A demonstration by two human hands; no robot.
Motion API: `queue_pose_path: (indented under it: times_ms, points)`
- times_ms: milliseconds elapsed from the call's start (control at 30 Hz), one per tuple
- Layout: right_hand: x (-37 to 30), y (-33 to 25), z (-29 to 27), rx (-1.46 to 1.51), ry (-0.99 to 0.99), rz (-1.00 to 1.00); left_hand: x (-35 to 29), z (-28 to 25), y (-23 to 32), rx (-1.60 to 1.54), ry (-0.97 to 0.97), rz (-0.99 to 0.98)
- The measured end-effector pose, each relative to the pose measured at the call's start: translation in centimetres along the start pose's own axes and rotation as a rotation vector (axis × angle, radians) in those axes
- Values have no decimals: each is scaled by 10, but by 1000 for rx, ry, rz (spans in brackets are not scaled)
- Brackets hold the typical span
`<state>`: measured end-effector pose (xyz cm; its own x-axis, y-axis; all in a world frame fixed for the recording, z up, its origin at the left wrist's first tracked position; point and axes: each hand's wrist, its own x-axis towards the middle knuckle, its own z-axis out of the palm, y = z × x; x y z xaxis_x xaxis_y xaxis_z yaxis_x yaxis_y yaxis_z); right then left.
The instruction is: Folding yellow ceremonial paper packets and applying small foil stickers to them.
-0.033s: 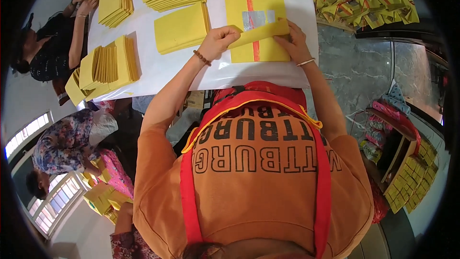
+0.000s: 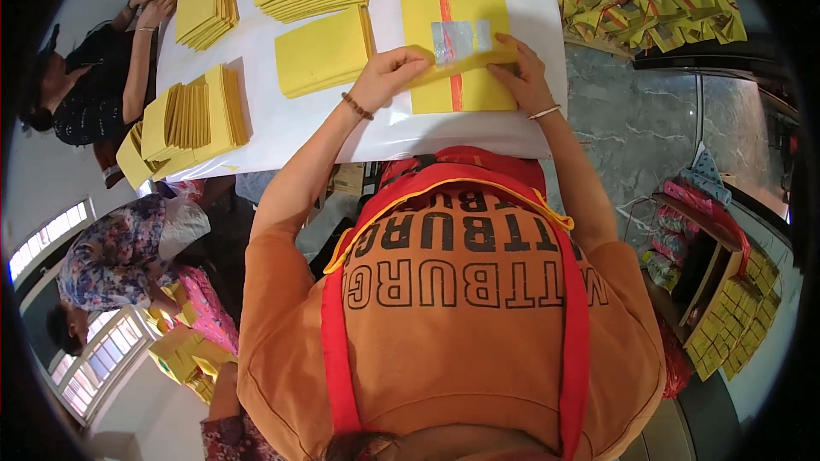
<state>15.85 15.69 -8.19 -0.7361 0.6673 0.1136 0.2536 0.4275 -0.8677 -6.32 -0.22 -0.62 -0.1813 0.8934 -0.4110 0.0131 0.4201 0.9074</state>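
Fingers (image 2: 415, 55) pinch the yellow strip (image 2: 465, 61) left, seemingly parted around it right.

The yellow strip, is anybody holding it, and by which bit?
Yes. The left hand holds the yellow strip by its left end, the right hand by its right end.

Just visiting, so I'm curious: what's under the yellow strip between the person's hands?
Beneath the yellow strip is a larger yellow sheet. A red stripe shows on both sides of the strip, a silvery patch on the far side. The part directly covered cannot be seen.
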Motion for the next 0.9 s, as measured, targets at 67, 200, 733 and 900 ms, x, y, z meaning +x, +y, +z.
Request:
queue_pose_path:
  times_ms: [67, 200, 733, 900]
  points:
    - [3, -2, 0, 85, -11, -2, -10, 2, 9, -130, -42, 258]
    - [3, 0, 0, 124, -39, 98, 7, -3, -10, 326, 96, 595]
    - [-24, -41, -35, -369, -240, -507, -30, 16, -13, 1033, 219, 852]
    - [-20, -34, -21, -74, -131, -193, -25, 29, -4, 737, 331, 533]
